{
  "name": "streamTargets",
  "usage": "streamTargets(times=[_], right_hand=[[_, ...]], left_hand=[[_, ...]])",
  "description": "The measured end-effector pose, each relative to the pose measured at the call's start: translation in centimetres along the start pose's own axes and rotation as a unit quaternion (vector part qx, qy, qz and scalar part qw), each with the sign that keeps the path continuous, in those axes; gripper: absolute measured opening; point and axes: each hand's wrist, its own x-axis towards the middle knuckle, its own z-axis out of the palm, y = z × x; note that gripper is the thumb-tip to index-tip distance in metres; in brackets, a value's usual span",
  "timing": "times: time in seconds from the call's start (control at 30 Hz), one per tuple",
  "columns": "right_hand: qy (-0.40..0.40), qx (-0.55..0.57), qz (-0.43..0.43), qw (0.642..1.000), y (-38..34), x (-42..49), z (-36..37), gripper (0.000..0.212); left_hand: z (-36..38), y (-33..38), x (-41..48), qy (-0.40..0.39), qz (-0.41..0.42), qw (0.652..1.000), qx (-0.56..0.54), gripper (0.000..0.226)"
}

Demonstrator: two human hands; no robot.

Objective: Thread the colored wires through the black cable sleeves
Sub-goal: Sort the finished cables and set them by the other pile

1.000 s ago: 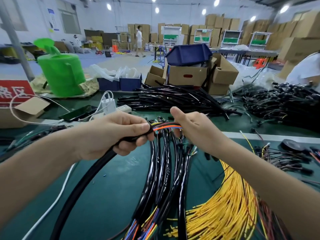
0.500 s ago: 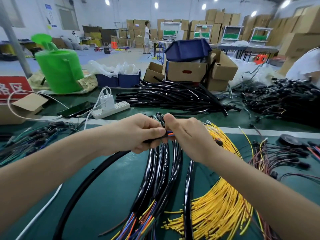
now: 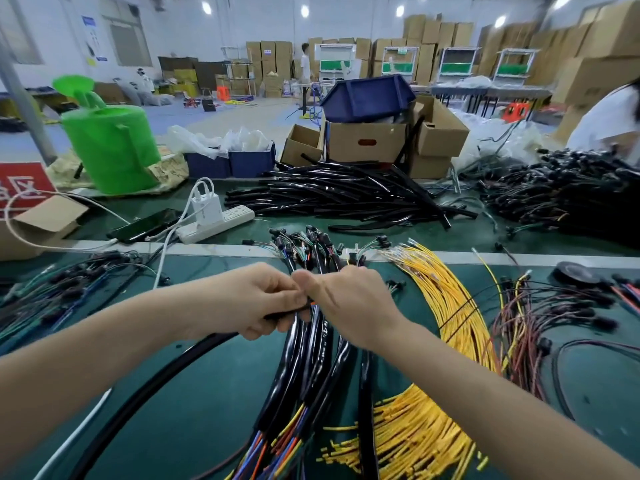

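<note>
Gap closed: left hand [image 3: 256, 299] grips glossy black cable sleeve [image 3: 180, 362]; right hand [image 3: 349, 303], at its 3 o'clock, pinches thin coloured wires [image 3: 311, 302], probably almost fed in.

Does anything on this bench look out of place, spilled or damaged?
One oddity: a blue plastic bin sits upside down atop the cardboard box at the back. Otherwise the left hand holds the black sleeve and the right hand pinches the colored wires at its mouth. Nothing looks damaged.
</note>
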Motion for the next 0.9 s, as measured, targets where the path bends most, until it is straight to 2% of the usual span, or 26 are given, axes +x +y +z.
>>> streamTargets(times=[0.07,0.13,0.2,0.27,0.4,0.5,0.57,0.63,0.77,0.9], right_hand=[[-0.012,0.008,-0.01,1.0,-0.2,-0.2,0.7,0.072],[-0.031,-0.009,-0.045,0.998,0.4,-0.5,1.3,0.058],[-0.041,-0.081,-0.083,0.992,1.5,-0.8,1.7,0.052],[-0.051,-0.132,-0.066,0.988,3.1,-1.2,1.8,0.049],[-0.03,-0.081,-0.006,0.996,5.0,-1.6,1.7,0.039],[0.005,-0.095,0.019,0.995,5.3,-0.5,1.2,0.039],[0.03,-0.114,0.033,0.992,5.7,0.2,0.5,0.032],[0.061,-0.095,0.036,0.993,5.9,0.7,-0.5,0.026],[0.081,0.032,0.004,0.996,5.4,1.7,-3.1,0.027],[0.067,0.011,-0.036,0.997,5.1,1.9,-4.6,0.027]], left_hand=[[0.4,-0.5,0.1,-0.002,-0.002,1.0,0.014,0.032],[0.4,-1.0,0.1,0.007,-0.003,1.0,0.024,0.033],[0.1,-1.7,0.1,0.021,-0.015,1.0,0.009,0.03],[-0.3,-2.5,-0.1,0.037,-0.033,0.999,-0.007,0.027],[-0.2,-3.4,0.2,0.053,-0.051,0.997,-0.019,0.028],[0.3,-3.2,0.8,0.086,-0.037,0.995,-0.03,0.029],[0.5,-2.7,1.1,0.107,-0.014,0.993,-0.052,0.029],[0.6,-2.0,1.3,0.119,0.009,0.99,-0.075,0.028],[-0.1,-0.8,1.0,0.107,0.034,0.989,-0.098,0.027],[-0.6,-0.5,0.6,0.082,0.029,0.992,-0.087,0.029]])
